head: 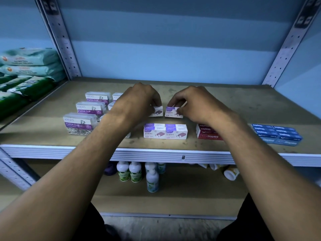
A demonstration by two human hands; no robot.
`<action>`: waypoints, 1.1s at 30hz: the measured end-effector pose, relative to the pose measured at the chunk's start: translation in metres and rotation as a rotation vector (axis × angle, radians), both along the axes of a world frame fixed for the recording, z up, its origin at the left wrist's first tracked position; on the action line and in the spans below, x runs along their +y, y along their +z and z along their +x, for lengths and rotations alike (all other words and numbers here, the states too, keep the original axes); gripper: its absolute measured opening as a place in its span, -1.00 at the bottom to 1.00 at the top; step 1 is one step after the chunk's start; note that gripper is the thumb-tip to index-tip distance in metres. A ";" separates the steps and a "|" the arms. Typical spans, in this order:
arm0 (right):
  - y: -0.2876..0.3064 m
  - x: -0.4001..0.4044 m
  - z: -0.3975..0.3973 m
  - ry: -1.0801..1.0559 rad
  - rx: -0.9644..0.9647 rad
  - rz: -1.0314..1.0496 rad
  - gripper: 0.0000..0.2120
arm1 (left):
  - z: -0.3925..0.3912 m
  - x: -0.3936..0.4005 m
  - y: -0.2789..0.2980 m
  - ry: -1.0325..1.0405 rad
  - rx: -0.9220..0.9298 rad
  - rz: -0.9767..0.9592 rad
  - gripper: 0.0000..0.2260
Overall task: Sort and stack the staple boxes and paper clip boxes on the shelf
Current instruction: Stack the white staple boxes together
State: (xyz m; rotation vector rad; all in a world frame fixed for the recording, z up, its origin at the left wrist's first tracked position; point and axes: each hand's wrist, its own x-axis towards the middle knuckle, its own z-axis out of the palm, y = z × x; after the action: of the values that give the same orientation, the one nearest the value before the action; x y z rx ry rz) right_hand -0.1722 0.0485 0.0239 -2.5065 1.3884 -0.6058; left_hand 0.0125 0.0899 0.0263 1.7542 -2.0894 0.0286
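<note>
On the brown shelf board (pixel 225 101), my left hand (pixel 139 100) pinches a white and purple staple box (pixel 157 112). Beside it, my right hand (pixel 192 101) pinches a second white and purple staple box (pixel 172 113). The two boxes stand a small gap apart. In front of them sits a stacked block of the same staple boxes (pixel 165 132). Clear paper clip boxes (pixel 79 124) stand in rows at the left, partly hidden by my left forearm. A red staple box (pixel 206 133) and a stack of blue staple boxes (pixel 278 134) lie at the right.
Green and teal packets (pixel 26 73) are piled on the neighbouring shelf at the left. Perforated metal uprights (pixel 60 37) frame the bay. On the lower shelf stand several white bottles (pixel 135 173) and a tipped jar (pixel 231 173).
</note>
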 end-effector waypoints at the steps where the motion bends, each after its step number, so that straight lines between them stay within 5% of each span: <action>1: 0.002 0.003 0.000 0.008 -0.010 -0.001 -0.67 | 0.000 0.003 0.001 -0.011 0.002 -0.010 -0.71; 33: 0.016 0.039 -0.002 0.041 0.151 0.136 -0.63 | 0.000 0.035 0.004 -0.130 0.013 0.106 -0.78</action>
State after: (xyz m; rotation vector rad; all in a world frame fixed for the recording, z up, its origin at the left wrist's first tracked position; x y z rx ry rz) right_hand -0.1743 0.0874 0.0395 -2.5076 1.3743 -0.3085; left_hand 0.0123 0.1249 0.0305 1.6679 -2.2284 -0.1324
